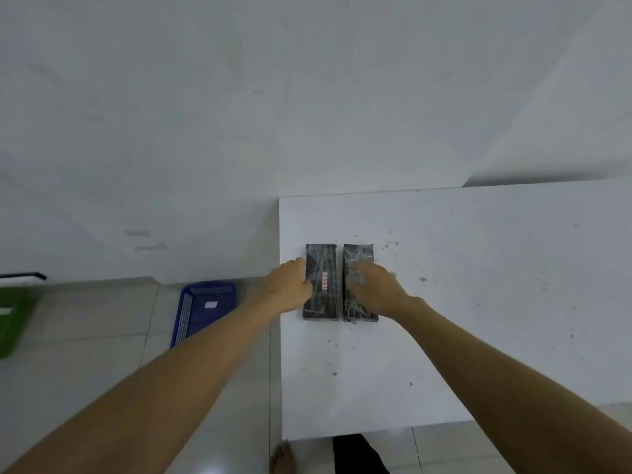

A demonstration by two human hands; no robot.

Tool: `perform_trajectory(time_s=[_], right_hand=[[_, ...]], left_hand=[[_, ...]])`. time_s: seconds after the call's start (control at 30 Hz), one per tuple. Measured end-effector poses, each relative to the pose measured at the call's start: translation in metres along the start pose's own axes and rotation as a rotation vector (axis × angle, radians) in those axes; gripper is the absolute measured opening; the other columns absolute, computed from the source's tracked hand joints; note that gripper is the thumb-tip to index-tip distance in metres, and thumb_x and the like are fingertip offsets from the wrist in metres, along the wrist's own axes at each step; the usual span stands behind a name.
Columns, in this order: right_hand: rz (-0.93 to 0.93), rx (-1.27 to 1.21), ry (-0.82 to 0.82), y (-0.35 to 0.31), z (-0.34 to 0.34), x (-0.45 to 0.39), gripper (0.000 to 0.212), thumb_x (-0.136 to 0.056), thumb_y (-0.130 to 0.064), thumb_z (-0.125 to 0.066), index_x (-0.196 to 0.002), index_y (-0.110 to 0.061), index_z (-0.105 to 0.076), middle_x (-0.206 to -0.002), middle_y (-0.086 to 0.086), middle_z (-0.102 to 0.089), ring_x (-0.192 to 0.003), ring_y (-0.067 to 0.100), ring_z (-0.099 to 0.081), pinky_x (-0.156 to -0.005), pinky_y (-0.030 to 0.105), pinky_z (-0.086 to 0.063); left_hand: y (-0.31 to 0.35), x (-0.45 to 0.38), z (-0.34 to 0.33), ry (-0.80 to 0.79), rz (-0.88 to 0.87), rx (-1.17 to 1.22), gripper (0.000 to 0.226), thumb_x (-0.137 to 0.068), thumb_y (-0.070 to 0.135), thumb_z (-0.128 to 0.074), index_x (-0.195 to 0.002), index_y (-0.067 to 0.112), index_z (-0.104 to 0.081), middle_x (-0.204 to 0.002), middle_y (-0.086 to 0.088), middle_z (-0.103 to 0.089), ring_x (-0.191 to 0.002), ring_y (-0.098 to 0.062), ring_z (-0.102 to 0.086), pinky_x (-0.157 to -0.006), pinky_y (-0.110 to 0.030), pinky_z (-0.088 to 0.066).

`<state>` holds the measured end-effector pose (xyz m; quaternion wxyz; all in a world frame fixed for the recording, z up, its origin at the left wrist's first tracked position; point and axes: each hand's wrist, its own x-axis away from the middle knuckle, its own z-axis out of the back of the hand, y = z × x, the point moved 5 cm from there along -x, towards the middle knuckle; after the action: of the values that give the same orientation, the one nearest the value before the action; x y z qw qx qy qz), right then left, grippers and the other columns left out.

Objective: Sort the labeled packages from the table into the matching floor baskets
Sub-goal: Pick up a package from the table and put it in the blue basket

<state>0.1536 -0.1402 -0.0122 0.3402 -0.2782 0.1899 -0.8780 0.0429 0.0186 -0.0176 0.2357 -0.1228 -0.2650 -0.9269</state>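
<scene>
Two long black packages wrapped in clear film lie side by side near the left edge of the white table. The left package carries a small red-and-white label on its top. My left hand curls around that package's left side. The right package lies under my right hand, whose fingers rest spread on its top; any label there is hidden. A blue basket with a white tag stands on the floor left of the table. A green basket shows at the far left edge.
A white wall rises behind the table and baskets. Grey floor tiles run under the baskets. Small dark specks dot the tabletop. My bare foot and a dark trouser leg show below the table's near edge.
</scene>
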Motion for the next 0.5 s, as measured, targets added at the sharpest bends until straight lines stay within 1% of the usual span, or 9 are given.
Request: perform_trajectory(time_s=[0.03,0.07,0.1,0.2,0.23,0.3,0.37,0.43,0.5], right_hand=[[0.018,-0.013,0.026,0.003,0.000,-0.011,0.032,-0.098,-0.027,-0.051,-0.125,-0.011,-0.056,-0.126,0.008,-0.062,-0.115,0.029,-0.059,-0.091,0.038,-0.049],[0.040,-0.021,0.054,0.006,0.002,-0.021,0.032,-0.098,-0.029,-0.050,-0.125,-0.013,-0.056,-0.121,0.006,-0.063,-0.112,0.027,-0.060,-0.088,0.037,-0.049],[0.069,-0.019,0.070,0.009,-0.001,-0.031,0.033,-0.098,-0.030,-0.050,-0.126,-0.013,-0.056,-0.118,0.005,-0.063,-0.113,0.027,-0.059,-0.088,0.036,-0.047],[0.151,0.026,0.088,0.018,-0.010,-0.058,0.029,-0.099,-0.024,-0.048,-0.125,-0.014,-0.053,-0.122,0.005,-0.061,-0.117,0.027,-0.056,-0.091,0.035,-0.046],[0.178,0.041,0.095,0.022,-0.013,-0.067,0.030,-0.100,-0.022,-0.047,-0.129,-0.013,-0.052,-0.128,0.006,-0.059,-0.122,0.028,-0.054,-0.096,0.035,-0.045],[0.218,0.061,0.084,0.027,-0.020,-0.082,0.039,-0.102,-0.018,-0.043,-0.140,-0.011,-0.044,-0.147,0.009,-0.047,-0.137,0.028,-0.042,-0.109,0.039,-0.039],[0.271,0.078,0.071,0.031,-0.028,-0.093,0.045,-0.103,-0.013,-0.041,-0.147,-0.009,-0.036,-0.159,0.009,-0.030,-0.146,0.027,-0.030,-0.114,0.039,-0.033],[0.341,0.083,0.054,0.030,-0.036,-0.101,0.053,-0.101,-0.005,-0.042,-0.152,-0.009,-0.028,-0.164,0.006,-0.017,-0.149,0.026,-0.023,-0.111,0.035,-0.036],[0.388,0.074,0.008,0.029,-0.044,-0.107,0.070,-0.094,0.006,-0.047,-0.155,-0.014,-0.019,-0.167,-0.001,-0.005,-0.151,0.025,-0.017,-0.098,0.028,-0.045]], left_hand=[[0.003,-0.007,-0.006,0.002,0.031,-0.003,0.042,-0.095,0.025,-0.043,-0.133,0.009,-0.043,-0.125,-0.009,-0.057,-0.087,-0.020,-0.057,-0.068,-0.035,-0.049],[0.004,-0.017,-0.012,0.011,0.064,0.009,0.042,-0.095,0.026,-0.044,-0.133,0.008,-0.041,-0.126,-0.010,-0.055,-0.086,-0.021,-0.057,-0.064,-0.033,-0.046],[0.006,-0.023,-0.021,0.006,0.099,0.013,0.043,-0.095,0.027,-0.044,-0.134,0.007,-0.040,-0.127,-0.012,-0.053,-0.088,-0.023,-0.058,-0.065,-0.033,-0.046],[0.010,-0.044,-0.049,0.008,0.201,0.010,0.057,-0.095,0.035,-0.049,-0.141,0.004,-0.033,-0.136,-0.015,-0.046,-0.106,-0.031,-0.059,-0.079,-0.040,-0.053],[0.011,-0.050,-0.056,0.017,0.230,0.001,0.066,-0.095,0.041,-0.050,-0.145,0.003,-0.028,-0.139,-0.016,-0.042,-0.112,-0.032,-0.057,-0.082,-0.041,-0.053],[0.010,-0.059,-0.070,0.048,0.284,-0.008,0.086,-0.091,0.052,-0.053,-0.150,0.002,-0.017,-0.146,-0.016,-0.034,-0.121,-0.032,-0.051,-0.085,-0.042,-0.052],[0.009,-0.062,-0.084,0.086,0.316,-0.009,0.103,-0.084,0.062,-0.058,-0.154,0.005,-0.009,-0.152,-0.015,-0.027,-0.128,-0.033,-0.044,-0.086,-0.042,-0.052],[0.006,-0.062,-0.093,0.140,0.322,-0.006,0.110,-0.079,0.065,-0.062,-0.155,0.008,-0.005,-0.155,-0.015,-0.024,-0.134,-0.033,-0.038,-0.089,-0.042,-0.052],[0.004,-0.061,-0.098,0.189,0.315,0.013,0.110,-0.076,0.059,-0.067,-0.155,0.011,-0.007,-0.154,-0.015,-0.026,-0.134,-0.033,-0.037,-0.091,-0.043,-0.051]])
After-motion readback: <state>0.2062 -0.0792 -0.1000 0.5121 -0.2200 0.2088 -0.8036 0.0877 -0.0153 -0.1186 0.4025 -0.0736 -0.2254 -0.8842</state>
